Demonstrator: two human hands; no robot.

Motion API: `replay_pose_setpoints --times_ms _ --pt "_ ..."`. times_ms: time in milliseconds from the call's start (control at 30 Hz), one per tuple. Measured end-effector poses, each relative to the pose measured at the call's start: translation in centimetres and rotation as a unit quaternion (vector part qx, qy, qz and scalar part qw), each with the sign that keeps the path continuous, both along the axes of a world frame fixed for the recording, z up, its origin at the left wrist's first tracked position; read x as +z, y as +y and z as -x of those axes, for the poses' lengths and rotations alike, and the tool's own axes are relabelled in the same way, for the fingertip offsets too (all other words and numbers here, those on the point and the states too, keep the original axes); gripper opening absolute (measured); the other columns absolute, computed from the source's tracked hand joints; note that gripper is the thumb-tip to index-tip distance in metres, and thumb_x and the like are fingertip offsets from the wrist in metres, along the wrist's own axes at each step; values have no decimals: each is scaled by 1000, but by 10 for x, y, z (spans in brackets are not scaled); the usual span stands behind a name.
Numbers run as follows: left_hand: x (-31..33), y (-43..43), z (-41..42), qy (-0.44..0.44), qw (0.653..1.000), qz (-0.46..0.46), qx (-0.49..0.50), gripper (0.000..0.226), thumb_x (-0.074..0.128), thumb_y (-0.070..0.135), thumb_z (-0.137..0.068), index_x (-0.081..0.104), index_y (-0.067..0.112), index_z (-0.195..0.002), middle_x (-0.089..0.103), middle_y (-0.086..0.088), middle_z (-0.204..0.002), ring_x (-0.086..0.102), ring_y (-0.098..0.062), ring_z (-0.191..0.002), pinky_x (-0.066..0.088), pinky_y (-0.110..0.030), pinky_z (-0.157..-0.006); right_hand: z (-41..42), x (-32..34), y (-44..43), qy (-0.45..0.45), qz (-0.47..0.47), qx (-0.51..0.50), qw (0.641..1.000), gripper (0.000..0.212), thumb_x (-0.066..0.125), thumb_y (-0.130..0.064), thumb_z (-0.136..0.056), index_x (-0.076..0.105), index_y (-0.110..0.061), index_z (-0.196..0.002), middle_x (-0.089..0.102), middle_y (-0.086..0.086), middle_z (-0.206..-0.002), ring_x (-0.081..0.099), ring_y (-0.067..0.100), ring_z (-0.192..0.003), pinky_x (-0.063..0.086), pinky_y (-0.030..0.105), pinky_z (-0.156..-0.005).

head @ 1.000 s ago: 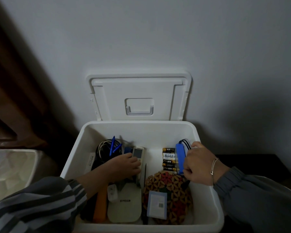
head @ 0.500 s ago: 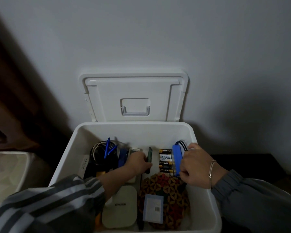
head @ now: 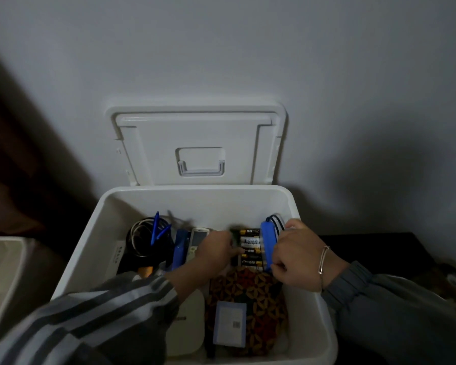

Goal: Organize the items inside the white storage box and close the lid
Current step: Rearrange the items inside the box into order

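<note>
Inside the open white storage box point(head: 195, 204), the left hand point(head: 216, 248) has quit the remote control point(head: 199, 237) to pinch a dark blurred strip point(head: 233, 234) left of the batteries point(head: 249, 243), the right hand point(head: 295, 256) gripping the blue case point(head: 267, 246) on their right; sorting continues.

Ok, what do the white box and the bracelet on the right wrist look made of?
Box: likely plastic, smooth matte white; rounded moulded rim, and a lid with a recessed moulded handle. Bracelet: probably metal, silvery and polished; a thin rigid band catching light.
</note>
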State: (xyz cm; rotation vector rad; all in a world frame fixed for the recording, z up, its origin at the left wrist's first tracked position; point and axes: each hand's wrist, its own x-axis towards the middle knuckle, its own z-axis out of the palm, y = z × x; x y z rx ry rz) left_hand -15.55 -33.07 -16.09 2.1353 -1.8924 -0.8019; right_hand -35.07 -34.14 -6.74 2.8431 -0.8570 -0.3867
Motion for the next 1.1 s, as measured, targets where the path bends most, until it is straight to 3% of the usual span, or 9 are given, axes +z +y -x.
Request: replay_pose_setpoints --times_ms 167,300,400,500,600,733,833,967,1100 --pt "36 50 -12 86 944 -138 -286 65 72 51 -76 45 26 -129 44 12 -117 45 -5 -106 37 -10 -82 -3 1 1 23 2 -4 1000 46 29 -38 -89 68 -16 -79 66 3 -77 57 22 -80 25 37 -104" --pt "23 84 -10 -89 919 -118 -366 101 69 63 -71 16 25 -148 24 1 -148 26 -23 -135 22 -47 -110 -2 2 1 26 0 -1 1000 47 29 -37 -89 70 -16 -83 67 4 -80 57 21 -82 24 37 -104" --pt "14 93 1 -184 900 -55 -390 100 74 49 -72 17 18 -148 26 -7 -146 27 -30 -133 24 -49 -109 -3 2 2 21 -14 -10 1000 45 29 -37 -89 68 -15 -82 66 4 -80 56 21 -82 25 37 -104" --pt "21 94 2 -134 924 -63 -351 92 77 41 -70 27 17 -143 34 -6 -140 34 -26 -126 30 -41 -107 -3 5 2 14 -35 -22 999 41 31 -36 -90 66 -18 -78 66 0 -80 54 19 -84 26 35 -104" --pt "47 90 -19 -47 967 -19 -249 74 75 41 -68 39 21 -129 41 3 -122 42 -15 -109 44 -28 -90 -11 8 4 -21 -70 -75 995 35 37 -39 -91 67 -22 -85 67 -4 -87 53 16 -91 26 32 -101" --pt "82 91 -68 -33 993 81 -81 71 73 43 -72 41 21 -131 47 5 -124 48 -12 -112 41 -18 -85 -59 1 6 -129 -147 -137 971 30 47 -37 -90 68 -16 -82 69 2 -86 61 21 -87 47 33 -81" --pt "91 105 -96 -30 992 118 26 83 75 43 -72 33 21 -140 51 5 -132 53 -11 -115 39 -15 -83 -103 -21 -3 -82 -213 -211 950 32 52 -35 -90 64 -7 -81 66 13 -87 64 30 -87 46 30 -65" --pt "91 126 -106 -28 986 151 57 84 76 41 -71 34 21 -140 53 3 -130 53 -12 -111 40 -17 -85 -133 -58 -14 17 -268 -287 919 53 60 -42 -88 57 2 -117 61 19 -119 60 31 -104 47 33 -76" --pt "85 139 -111 1 983 170 77 83 75 40 -74 31 24 -142 46 7 -133 47 -10 -116 37 -15 -88 -148 -83 -16 4 -347 -368 863 34 66 -41 -82 58 -12 -67 63 6 -79 50 13 -54 42 23 -50"
